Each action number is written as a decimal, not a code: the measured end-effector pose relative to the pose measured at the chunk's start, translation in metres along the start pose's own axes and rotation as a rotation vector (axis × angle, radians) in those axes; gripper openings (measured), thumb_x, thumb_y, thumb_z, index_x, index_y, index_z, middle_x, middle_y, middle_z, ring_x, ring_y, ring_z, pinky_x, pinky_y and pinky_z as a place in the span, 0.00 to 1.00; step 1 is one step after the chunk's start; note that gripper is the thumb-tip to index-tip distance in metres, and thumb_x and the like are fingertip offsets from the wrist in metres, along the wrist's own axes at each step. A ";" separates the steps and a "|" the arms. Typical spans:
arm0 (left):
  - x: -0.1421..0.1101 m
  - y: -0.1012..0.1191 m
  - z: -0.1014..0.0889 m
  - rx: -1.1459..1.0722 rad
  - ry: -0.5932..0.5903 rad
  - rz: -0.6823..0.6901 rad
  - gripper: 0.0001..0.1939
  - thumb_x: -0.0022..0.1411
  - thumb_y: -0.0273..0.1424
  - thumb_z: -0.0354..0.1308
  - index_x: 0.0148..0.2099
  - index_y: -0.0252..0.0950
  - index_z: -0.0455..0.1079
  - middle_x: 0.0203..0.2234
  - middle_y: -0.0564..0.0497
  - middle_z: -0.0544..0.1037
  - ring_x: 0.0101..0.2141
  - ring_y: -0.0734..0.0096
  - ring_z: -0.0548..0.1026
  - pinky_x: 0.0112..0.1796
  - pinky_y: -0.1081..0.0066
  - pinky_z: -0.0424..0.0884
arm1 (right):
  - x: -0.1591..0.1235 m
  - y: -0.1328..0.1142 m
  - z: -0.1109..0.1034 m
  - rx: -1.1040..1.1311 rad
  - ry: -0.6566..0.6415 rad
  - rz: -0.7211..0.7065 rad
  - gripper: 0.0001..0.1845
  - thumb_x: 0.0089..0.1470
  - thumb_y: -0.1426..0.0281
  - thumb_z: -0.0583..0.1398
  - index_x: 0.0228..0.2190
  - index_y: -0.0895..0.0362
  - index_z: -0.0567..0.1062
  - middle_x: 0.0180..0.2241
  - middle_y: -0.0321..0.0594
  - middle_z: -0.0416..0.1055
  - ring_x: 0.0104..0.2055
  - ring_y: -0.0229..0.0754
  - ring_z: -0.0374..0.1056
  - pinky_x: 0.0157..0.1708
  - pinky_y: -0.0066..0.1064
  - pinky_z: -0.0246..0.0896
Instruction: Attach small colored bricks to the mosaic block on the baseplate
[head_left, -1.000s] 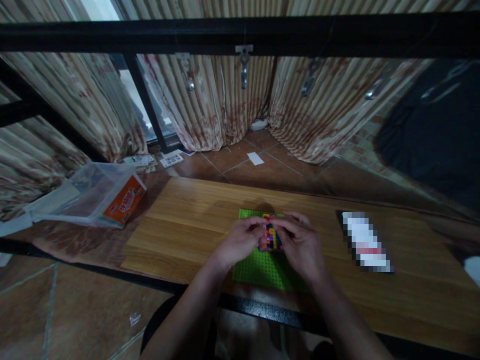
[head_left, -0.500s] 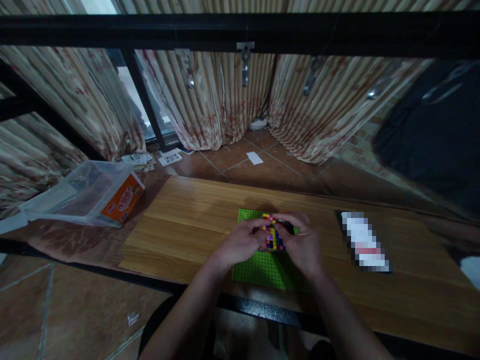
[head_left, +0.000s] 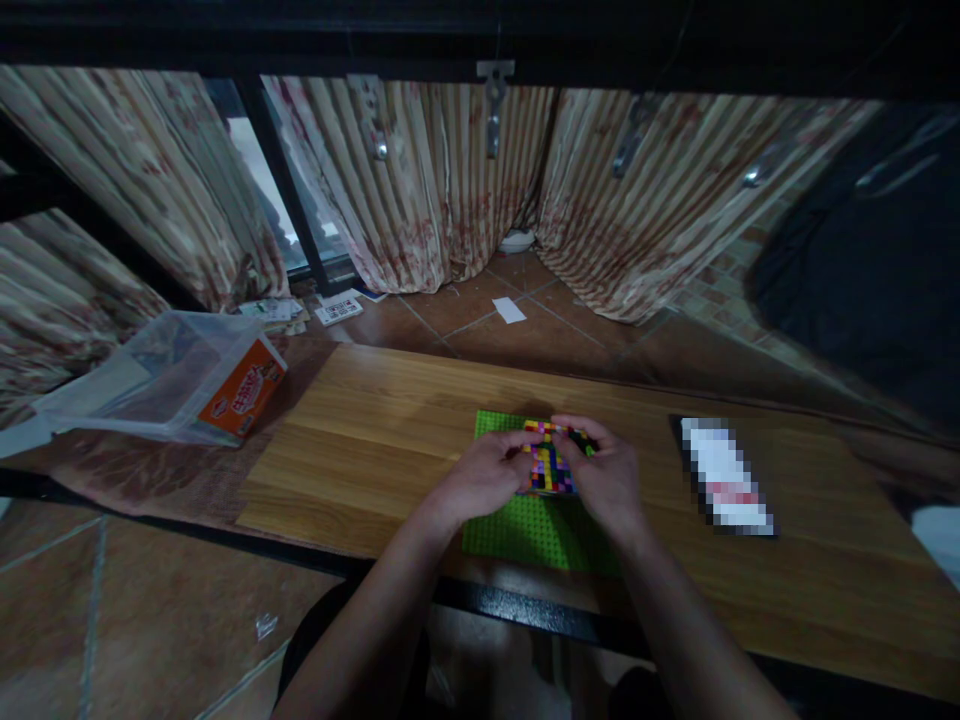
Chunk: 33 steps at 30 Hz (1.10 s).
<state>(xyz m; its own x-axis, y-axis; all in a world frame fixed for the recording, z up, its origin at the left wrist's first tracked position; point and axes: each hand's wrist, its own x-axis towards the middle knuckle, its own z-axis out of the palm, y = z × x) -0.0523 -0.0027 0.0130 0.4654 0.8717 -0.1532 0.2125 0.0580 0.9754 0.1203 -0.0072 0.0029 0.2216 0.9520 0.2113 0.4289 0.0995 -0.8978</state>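
A block of many-coloured toy bricks [head_left: 551, 470] sits over the green studded baseplate [head_left: 517, 535], mostly framed by my two hands. My left hand [head_left: 491, 470] grips the block's left side, its thumb and fingers closed at the edge. On the opposite side my right hand [head_left: 604, 465] is closed round the block, with the thumb on the top face and the fingers over the far edge. The far right part of the bricks is hidden behind my right fingers. Whether the block is pressed onto the baseplate or held just above it, I cannot tell.
The baseplate lies on a wooden board [head_left: 360, 440]. Right of my hands is a flat dark-edged thing [head_left: 724, 475], blurred out by pixels. A clear plastic bin [head_left: 172, 380] with an orange label stands at the left. Striped curtains [head_left: 442, 190] hang beyond the table.
My right thumb and fingers have shifted slightly on the block, and more of its top face shows. Both hands stay on it. The whole view has moved a little.
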 end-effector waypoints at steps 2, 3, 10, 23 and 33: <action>0.000 0.000 0.000 0.009 -0.001 0.014 0.20 0.65 0.35 0.52 0.54 0.37 0.76 0.31 0.50 0.80 0.28 0.71 0.73 0.36 0.67 0.72 | 0.001 -0.001 0.000 0.012 -0.007 0.008 0.10 0.50 0.65 0.62 0.34 0.52 0.82 0.38 0.40 0.81 0.43 0.48 0.75 0.48 0.43 0.66; 0.000 0.001 0.000 0.011 0.001 0.020 0.19 0.65 0.35 0.52 0.54 0.38 0.77 0.31 0.50 0.80 0.28 0.70 0.73 0.36 0.67 0.72 | 0.001 -0.002 0.000 0.020 -0.004 0.012 0.10 0.50 0.65 0.62 0.33 0.52 0.82 0.38 0.40 0.81 0.42 0.48 0.76 0.48 0.43 0.67; -0.001 0.006 0.000 0.012 -0.001 0.025 0.21 0.62 0.30 0.51 0.54 0.38 0.77 0.29 0.52 0.79 0.27 0.71 0.72 0.33 0.70 0.71 | 0.001 -0.001 0.003 0.046 -0.001 -0.007 0.10 0.49 0.67 0.61 0.33 0.52 0.82 0.37 0.40 0.81 0.41 0.47 0.76 0.47 0.41 0.67; -0.003 0.017 0.001 0.125 0.031 -0.003 0.23 0.62 0.29 0.50 0.56 0.35 0.75 0.34 0.49 0.80 0.31 0.70 0.73 0.37 0.69 0.71 | -0.001 -0.004 0.006 0.045 -0.014 -0.079 0.10 0.53 0.68 0.59 0.31 0.51 0.82 0.37 0.40 0.80 0.44 0.47 0.74 0.51 0.43 0.64; -0.003 0.022 0.001 0.177 0.014 -0.002 0.22 0.61 0.27 0.48 0.53 0.36 0.77 0.29 0.52 0.77 0.27 0.72 0.71 0.33 0.71 0.69 | 0.000 -0.003 0.007 0.041 -0.018 -0.064 0.09 0.52 0.68 0.59 0.30 0.52 0.81 0.36 0.40 0.79 0.43 0.46 0.73 0.50 0.41 0.64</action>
<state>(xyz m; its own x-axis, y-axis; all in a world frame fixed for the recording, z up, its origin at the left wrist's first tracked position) -0.0487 -0.0046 0.0351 0.4534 0.8783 -0.1519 0.3618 -0.0256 0.9319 0.1125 -0.0054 0.0028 0.1788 0.9482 0.2624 0.4053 0.1720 -0.8979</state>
